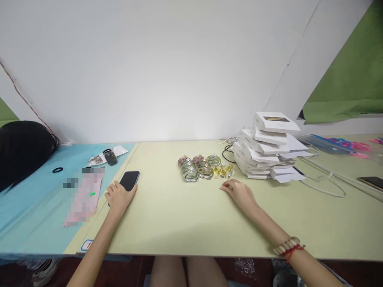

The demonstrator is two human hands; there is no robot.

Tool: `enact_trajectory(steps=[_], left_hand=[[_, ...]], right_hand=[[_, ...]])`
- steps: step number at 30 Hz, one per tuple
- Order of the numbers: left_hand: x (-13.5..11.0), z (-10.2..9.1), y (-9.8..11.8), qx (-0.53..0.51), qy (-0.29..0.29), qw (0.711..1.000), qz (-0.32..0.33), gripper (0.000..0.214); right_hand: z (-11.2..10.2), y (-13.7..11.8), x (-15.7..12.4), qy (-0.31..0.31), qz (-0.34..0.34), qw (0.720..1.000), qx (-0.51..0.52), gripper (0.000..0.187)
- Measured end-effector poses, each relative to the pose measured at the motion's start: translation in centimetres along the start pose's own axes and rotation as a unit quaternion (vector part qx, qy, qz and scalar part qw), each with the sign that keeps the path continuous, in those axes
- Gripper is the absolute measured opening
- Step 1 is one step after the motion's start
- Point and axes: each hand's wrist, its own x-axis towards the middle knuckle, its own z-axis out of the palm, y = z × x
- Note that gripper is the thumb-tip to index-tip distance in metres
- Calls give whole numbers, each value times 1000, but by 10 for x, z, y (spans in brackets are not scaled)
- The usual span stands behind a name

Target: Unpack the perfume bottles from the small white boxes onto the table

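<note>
My left hand (119, 196) rests on a dark smartphone (129, 179) lying on the table, its thumb along one side and its fingers around the other. To the right, my right hand (239, 194) lies low over the tabletop with thumb and fingertips pressed together. Whether something small is between those fingertips cannot be seen. Just beyond it is a loose cluster of small yellow and clear stoppers (223, 170). Left of these stand several flat glass bottles (190, 172) with patterned green and reddish fronts, grouped closely.
A leaning stack of white boxes (263, 149) stands at the back right, with white cables (326, 187) beside it. Scissors (344, 143) lie farther right. On the left, a blue cloth (36, 223) bears a small dark jar (110, 157) and a pink sheet (85, 195).
</note>
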Motion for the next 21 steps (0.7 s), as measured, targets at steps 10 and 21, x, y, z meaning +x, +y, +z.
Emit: enact_trajectory(steps=[10, 21], left_hand=[[11, -2, 2, -2, -66, 998, -1, 71], [12, -7, 1, -6, -74, 997, -2, 69]], right_hand=[[28, 8, 17, 74, -46, 993, 81, 28], [34, 8, 24, 117, -62, 990, 56, 27]])
